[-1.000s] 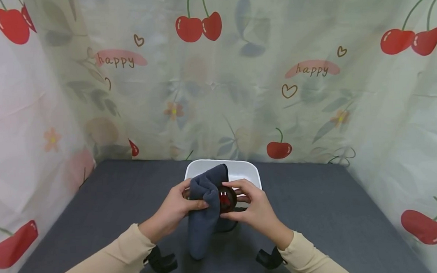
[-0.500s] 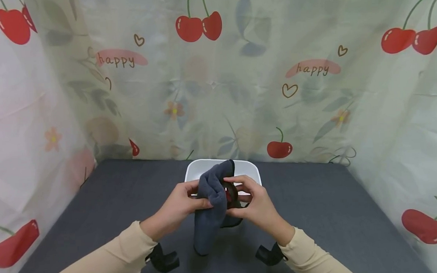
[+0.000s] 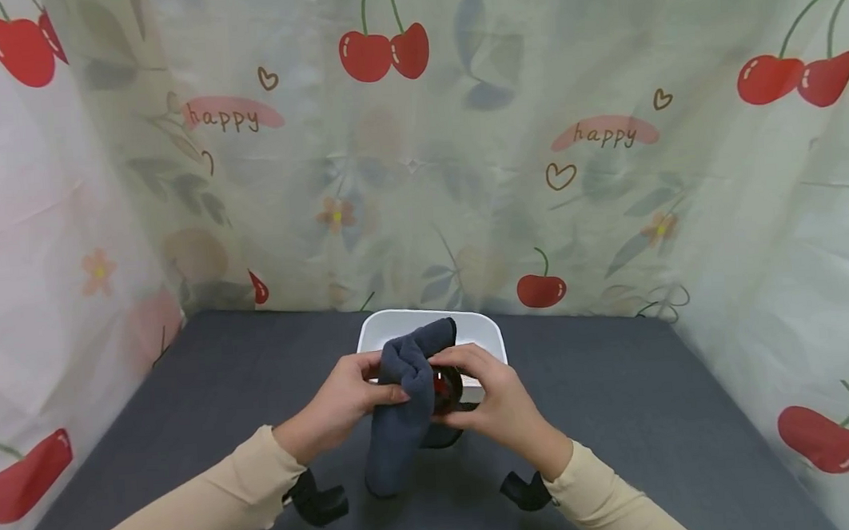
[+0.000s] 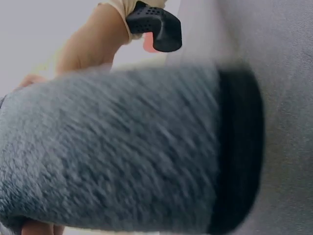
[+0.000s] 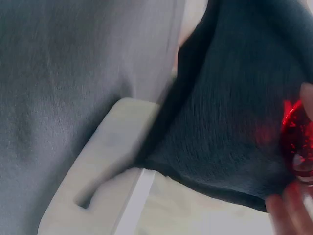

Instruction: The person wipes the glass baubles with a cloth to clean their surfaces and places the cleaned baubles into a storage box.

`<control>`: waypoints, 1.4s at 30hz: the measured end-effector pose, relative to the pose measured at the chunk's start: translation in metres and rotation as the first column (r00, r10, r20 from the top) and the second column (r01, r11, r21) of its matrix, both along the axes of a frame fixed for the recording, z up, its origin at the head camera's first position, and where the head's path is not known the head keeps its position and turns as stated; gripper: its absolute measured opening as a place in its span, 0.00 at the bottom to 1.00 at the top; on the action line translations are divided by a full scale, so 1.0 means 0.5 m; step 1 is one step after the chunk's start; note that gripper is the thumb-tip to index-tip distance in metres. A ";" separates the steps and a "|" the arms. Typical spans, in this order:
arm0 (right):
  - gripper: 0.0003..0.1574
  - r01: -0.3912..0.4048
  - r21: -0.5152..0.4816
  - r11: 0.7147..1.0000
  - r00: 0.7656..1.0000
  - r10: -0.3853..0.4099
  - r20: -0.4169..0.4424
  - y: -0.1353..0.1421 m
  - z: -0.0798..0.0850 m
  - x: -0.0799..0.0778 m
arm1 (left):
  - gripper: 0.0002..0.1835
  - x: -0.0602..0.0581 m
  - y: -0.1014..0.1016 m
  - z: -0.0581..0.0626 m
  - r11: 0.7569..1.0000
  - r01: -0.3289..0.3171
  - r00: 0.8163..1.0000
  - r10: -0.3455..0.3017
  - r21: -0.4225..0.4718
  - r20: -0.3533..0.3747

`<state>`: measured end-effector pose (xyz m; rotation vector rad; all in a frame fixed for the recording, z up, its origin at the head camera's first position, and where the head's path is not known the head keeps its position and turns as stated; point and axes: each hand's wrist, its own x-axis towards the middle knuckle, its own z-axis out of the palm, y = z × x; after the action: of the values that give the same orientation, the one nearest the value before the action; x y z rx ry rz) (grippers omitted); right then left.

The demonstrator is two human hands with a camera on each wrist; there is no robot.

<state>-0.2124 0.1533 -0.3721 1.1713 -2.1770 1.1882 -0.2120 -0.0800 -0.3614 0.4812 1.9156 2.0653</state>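
A dark grey-blue cloth [image 3: 397, 438] with black edging hangs in folds between the two hands, close over the table. My left hand [image 3: 338, 405] pinches it, thumb on the near side and fingers behind. Against the cloth's right side is a round, shiny dark red glass-like object [image 3: 446, 389]; its left part is hidden by the cloth. The right hand [image 3: 499, 397] holds that object by its rim between thumb and fingers. In the right wrist view the red object [image 5: 299, 142] looks see-through, with the cloth [image 5: 230, 112] next to it. Cloth [image 4: 112, 152] fills most of the left wrist view.
Behind the hands a white rectangular tub [image 3: 496, 341] stands on the dark grey table [image 3: 591, 416]. Patterned curtains [image 3: 419, 153] with cherries enclose the back and both sides. Black wrist mounts [image 3: 320, 502] jut inward below each sleeve.
The cloth and the red object shift up and right, then back down and slightly left, in both hands. The right hand's fingers have changed their angle slightly on the red object.
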 end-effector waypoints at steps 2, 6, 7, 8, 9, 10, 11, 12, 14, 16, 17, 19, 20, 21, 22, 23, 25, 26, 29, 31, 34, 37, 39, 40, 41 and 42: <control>0.42 0.045 0.007 0.999 0.998 -0.045 0.043 -0.001 -0.001 0.005 | 0.22 0.000 -0.003 -0.003 1.000 -0.021 1.000 0.021 -0.005 0.004; 0.42 0.033 -0.133 0.991 0.930 0.018 0.368 -0.008 -0.003 0.012 | 0.22 0.001 -0.008 -0.008 1.000 -0.010 0.999 0.009 0.008 0.038; 0.42 0.032 -0.178 0.983 0.894 0.052 0.445 -0.010 -0.003 0.013 | 0.23 0.002 -0.008 -0.009 1.000 0.005 0.999 -0.005 0.014 0.047; 0.41 0.036 -0.214 0.976 0.861 0.078 0.502 -0.013 -0.003 0.013 | 0.25 0.002 -0.008 -0.010 1.000 0.017 0.998 -0.019 0.022 0.056; 0.41 0.047 -0.229 0.972 0.837 0.087 0.540 -0.014 -0.003 0.013 | 0.27 0.003 -0.007 -0.012 0.999 0.028 0.998 -0.029 0.029 0.062; 0.41 0.061 -0.220 0.974 0.825 0.075 0.560 -0.016 -0.003 0.014 | 0.28 0.004 -0.006 -0.013 0.999 0.034 0.998 -0.035 0.028 0.060; 0.41 0.072 -0.191 0.979 0.831 0.047 0.555 -0.016 -0.003 0.014 | 0.29 0.005 -0.006 -0.015 0.999 0.035 0.998 -0.036 0.023 0.056; 0.41 0.082 -0.146 0.986 0.848 0.007 0.529 -0.017 -0.002 0.015 | 0.30 0.006 -0.005 -0.016 0.999 0.029 0.998 -0.030 0.017 0.050; 0.43 0.111 -0.045 0.993 0.889 -0.079 0.451 -0.015 -0.001 0.018 | 0.29 0.006 -0.005 -0.020 1.000 0.008 1.000 -0.008 0.002 0.029; 0.44 0.116 0.028 0.993 0.922 -0.118 0.369 -0.012 0.000 0.021 | 0.26 0.007 -0.007 -0.022 1.000 -0.013 1.000 0.014 -0.014 0.011; 0.44 0.103 0.045 0.994 0.935 -0.112 0.336 -0.011 0.000 0.023 | 0.25 0.007 -0.008 -0.023 1.000 -0.018 1.000 0.018 -0.017 0.008; 0.45 0.062 0.036 0.997 0.950 -0.070 0.306 -0.009 -0.003 0.024 | 0.23 0.008 -0.011 -0.025 1.000 -0.022 1.000 0.022 -0.015 0.021; 0.45 0.036 0.018 0.999 0.953 -0.040 0.300 -0.009 -0.005 0.024 | 0.23 0.009 -0.012 -0.025 1.000 -0.021 0.999 0.021 -0.015 0.029; 0.44 0.013 -0.004 1.000 0.956 -0.011 0.292 -0.009 -0.008 0.023 | 0.23 0.010 -0.013 -0.024 1.000 -0.016 0.999 0.017 -0.017 0.039; 0.43 -0.009 -0.031 0.999 0.959 0.017 0.282 -0.009 -0.012 0.022 | 0.24 0.010 -0.014 -0.024 1.000 -0.010 0.999 0.011 -0.021 0.049; 0.42 -0.029 -0.060 0.998 0.961 0.044 0.274 -0.010 -0.015 0.021 | 0.26 0.011 -0.015 -0.023 1.000 -0.003 0.998 0.004 -0.024 0.057; 0.42 -0.040 -0.079 0.996 0.971 0.057 0.232 -0.012 -0.019 0.019 | 0.28 0.012 -0.015 -0.020 1.000 0.009 0.998 -0.008 -0.024 0.061; 0.42 -0.029 -0.063 0.998 0.981 0.040 0.190 -0.013 -0.020 0.018 | 0.29 0.012 -0.015 -0.018 1.000 0.013 0.998 -0.012 -0.023 0.054; 0.44 0.057 0.039 0.998 0.997 -0.059 0.041 -0.013 -0.013 0.017 | 0.26 0.010 -0.016 -0.015 1.000 -0.002 0.999 0.003 -0.013 0.033; 0.44 0.091 0.076 0.993 0.996 -0.090 -0.020 -0.012 -0.005 0.013 | 0.24 0.007 -0.018 -0.015 1.000 -0.021 0.999 0.021 -0.005 0.024; 0.43 0.033 0.020 0.999 0.997 -0.034 0.071 -0.009 0.000 0.009 | 0.22 0.006 -0.019 -0.017 0.999 -0.048 0.998 0.047 0.018 0.034; 0.42 -0.052 -0.128 0.990 0.970 0.080 0.231 -0.010 -0.001 0.009 | 0.24 0.007 -0.015 -0.020 0.998 -0.026 0.998 0.022 0.055 0.065; 0.42 -0.057 -0.166 0.985 0.962 0.098 0.256 -0.013 -0.002 0.013 | 0.24 0.011 -0.011 -0.021 0.998 -0.015 0.996 0.009 0.067 0.086; 0.41 -0.045 -0.160 0.986 0.966 0.084 0.246 -0.015 -0.001 0.014 | 0.25 0.012 -0.009 -0.021 0.997 -0.015 0.996 0.009 0.069 0.092; 0.41 -0.027 -0.144 0.989 0.974 0.058 0.219 -0.016 0.000 0.015 | 0.25 0.013 -0.007 -0.020 0.997 -0.016 0.995 0.009 0.071 0.096; 0.41 0.002 -0.119 0.993 0.983 0.021 0.184 -0.017 0.002 0.015 | 0.25 0.015 -0.006 -0.019 0.997 -0.022 0.995 0.016 0.070 0.094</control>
<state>-0.2048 0.1450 -0.3710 1.0602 -2.1993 1.4619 -0.2047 -0.0830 -0.3710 0.3761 1.8056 2.1350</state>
